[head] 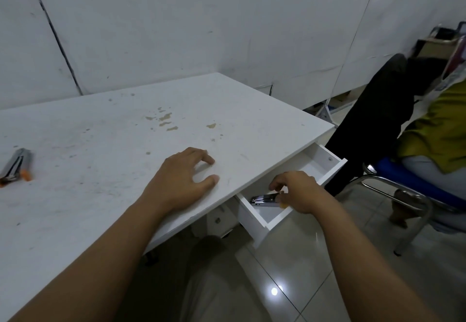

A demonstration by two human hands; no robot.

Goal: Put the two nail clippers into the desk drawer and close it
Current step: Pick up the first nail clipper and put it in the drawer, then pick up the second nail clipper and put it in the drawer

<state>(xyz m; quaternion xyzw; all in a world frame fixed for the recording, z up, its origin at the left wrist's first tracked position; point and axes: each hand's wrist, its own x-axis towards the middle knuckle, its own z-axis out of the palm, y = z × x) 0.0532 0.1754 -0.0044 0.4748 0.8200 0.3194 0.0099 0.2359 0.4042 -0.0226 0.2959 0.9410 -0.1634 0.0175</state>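
Observation:
The white desk drawer [325, 170] stands pulled out under the desk's right edge. My right hand [297, 192] is over its near end, fingers pinched on a silver nail clipper [263, 199] with an orange tip, held just inside the drawer. My left hand [184, 178] rests flat on the desk top [100, 145] near the edge, fingers apart, holding nothing. A second silver nail clipper [16, 166] with orange parts lies at the far left of the desk.
A person in a yellow top sits on a blue chair [413, 183] with a metal frame, close to the right of the drawer. A white wall stands behind the desk. Tiled floor lies below, with my knee under the desk edge.

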